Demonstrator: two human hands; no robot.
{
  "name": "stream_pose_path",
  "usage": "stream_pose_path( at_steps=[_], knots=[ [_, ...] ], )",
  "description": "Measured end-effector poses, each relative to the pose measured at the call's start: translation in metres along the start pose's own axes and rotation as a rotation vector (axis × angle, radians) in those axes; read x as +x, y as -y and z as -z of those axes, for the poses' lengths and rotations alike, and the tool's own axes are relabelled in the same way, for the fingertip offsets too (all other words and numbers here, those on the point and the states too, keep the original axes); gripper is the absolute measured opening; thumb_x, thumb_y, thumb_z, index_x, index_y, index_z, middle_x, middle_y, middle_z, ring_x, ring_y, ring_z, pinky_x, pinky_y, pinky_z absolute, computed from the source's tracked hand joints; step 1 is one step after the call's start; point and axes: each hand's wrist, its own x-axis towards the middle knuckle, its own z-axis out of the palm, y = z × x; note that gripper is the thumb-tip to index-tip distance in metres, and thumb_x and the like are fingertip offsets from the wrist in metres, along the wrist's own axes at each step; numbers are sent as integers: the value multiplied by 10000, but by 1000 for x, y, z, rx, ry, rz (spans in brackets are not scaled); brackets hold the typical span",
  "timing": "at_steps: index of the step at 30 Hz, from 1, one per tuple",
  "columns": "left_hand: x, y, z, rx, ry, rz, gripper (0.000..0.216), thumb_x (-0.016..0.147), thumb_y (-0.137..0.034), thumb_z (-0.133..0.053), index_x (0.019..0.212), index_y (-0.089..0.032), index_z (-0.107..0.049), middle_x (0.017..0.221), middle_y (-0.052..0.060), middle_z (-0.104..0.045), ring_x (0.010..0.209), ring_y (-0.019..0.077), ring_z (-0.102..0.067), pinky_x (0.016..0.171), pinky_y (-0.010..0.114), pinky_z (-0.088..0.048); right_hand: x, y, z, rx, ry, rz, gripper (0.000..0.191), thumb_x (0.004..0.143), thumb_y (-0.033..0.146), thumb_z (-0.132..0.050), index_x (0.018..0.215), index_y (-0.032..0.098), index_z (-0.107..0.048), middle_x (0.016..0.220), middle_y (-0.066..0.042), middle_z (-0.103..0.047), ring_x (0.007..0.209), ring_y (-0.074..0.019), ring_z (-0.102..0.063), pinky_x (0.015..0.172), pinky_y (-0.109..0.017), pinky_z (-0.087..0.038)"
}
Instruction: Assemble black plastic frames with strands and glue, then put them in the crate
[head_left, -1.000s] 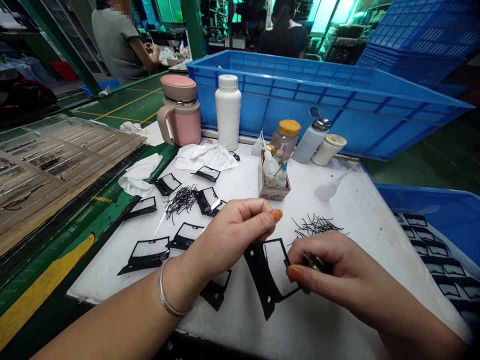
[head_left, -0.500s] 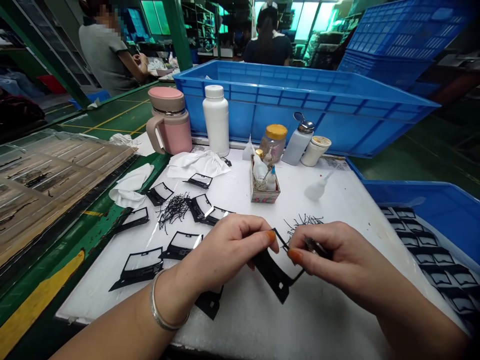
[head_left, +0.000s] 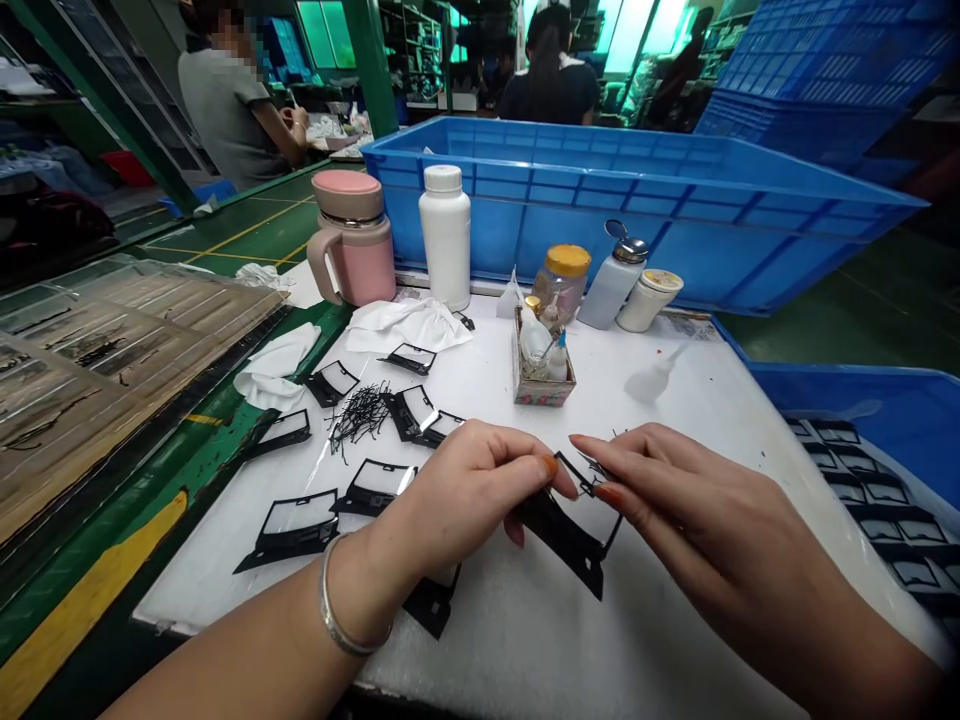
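Note:
My left hand (head_left: 480,490) is closed on a black plastic frame (head_left: 566,535), thumb on top, holding it tilted above the white work surface. My right hand (head_left: 682,510) is at the frame's far corner with index finger and thumb stretched out and apart. Its thumb tip touches or nearly touches the frame's thin edge; the other fingers and palm are hidden. Thin dark strands show behind the gap between these fingertips. Left of my hands lie several similar frames, one of them a black frame (head_left: 296,525), around a pile of short black strips (head_left: 361,412).
Behind stand a pink mug (head_left: 360,250), a white bottle (head_left: 445,240), a small box of bottles (head_left: 544,390), a pump bottle (head_left: 611,290) and a large blue crate (head_left: 637,215). A blue bin (head_left: 885,390) with rows of frames is at right. Co-workers sit beyond.
My right hand has gone from a closed grip around a dark metallic tool to outstretched fingers, and the tool no longer shows. The view has shifted slightly; my left hand keeps the frame.

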Motion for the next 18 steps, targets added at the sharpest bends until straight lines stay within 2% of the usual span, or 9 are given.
stream_pose_path(
  at_steps=[5,9,11,18],
  knots=[
    [1,1,0,13,7,1,241,880,-244,-548,862,-136,-763,678,31,-644,591,104,-568,497,161,-481,-3,-2,-1,-12,-70,-19,285,916,215,-595,1194,268,-623,993,6,-686,833,-113,-654,672,-203,-480],
    [1,1,0,21,10,2,243,881,-233,-544,860,-138,-767,695,31,-656,597,100,-568,505,158,-478,-4,-1,1,26,-95,-62,161,858,237,-673,1012,283,-669,879,63,-714,726,-93,-663,619,-189,-473],
    [0,1,1,27,12,-1,248,883,-230,-536,853,-137,-763,691,28,-654,593,98,-567,507,158,-476,-2,0,3,40,-82,-50,110,848,234,-680,944,288,-681,840,81,-716,702,-83,-661,614,-179,-473],
    [0,-1,3,104,10,-32,236,871,-224,-539,770,-130,-731,657,7,-619,582,83,-522,532,155,-429,-3,1,5,23,-103,-5,124,870,231,-651,963,285,-713,911,69,-731,782,-75,-678,677,-165,-490]
  ],
)
